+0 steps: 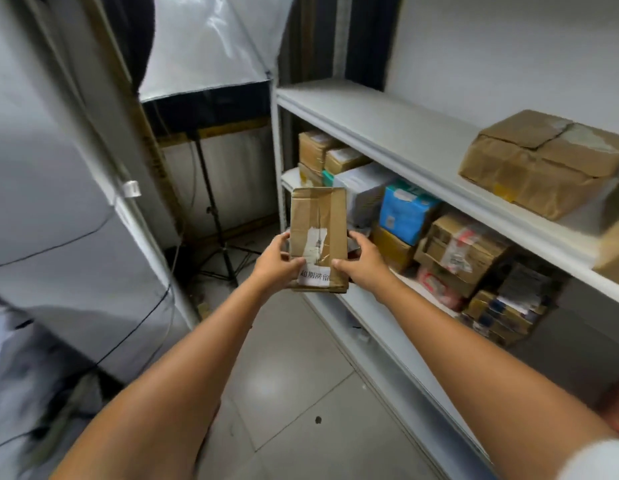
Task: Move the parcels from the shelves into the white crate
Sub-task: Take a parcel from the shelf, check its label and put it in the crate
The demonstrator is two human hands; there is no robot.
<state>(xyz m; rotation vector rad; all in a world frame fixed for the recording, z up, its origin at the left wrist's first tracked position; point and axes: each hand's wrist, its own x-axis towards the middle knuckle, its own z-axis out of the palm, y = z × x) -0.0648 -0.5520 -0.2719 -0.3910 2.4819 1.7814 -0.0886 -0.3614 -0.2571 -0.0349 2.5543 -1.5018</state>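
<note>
Grey floor tiles (294, 375) run from a light stand (214, 209) at the left to white shelving (387, 133) at the right. Between them, the left hand (278, 263) grips the left edge of a brown cardboard parcel (318, 233), thumb on top. The right hand (361, 261) clasps the opposite edge likewise. The parcel is held in the air before the lower shelf, its long axis pointing away from the person and its white label (315, 277) nearest. Stacked parcels (460, 251) crowd that shelf.

White shelves (387, 133) with cardboard parcels (543, 161)
</note>
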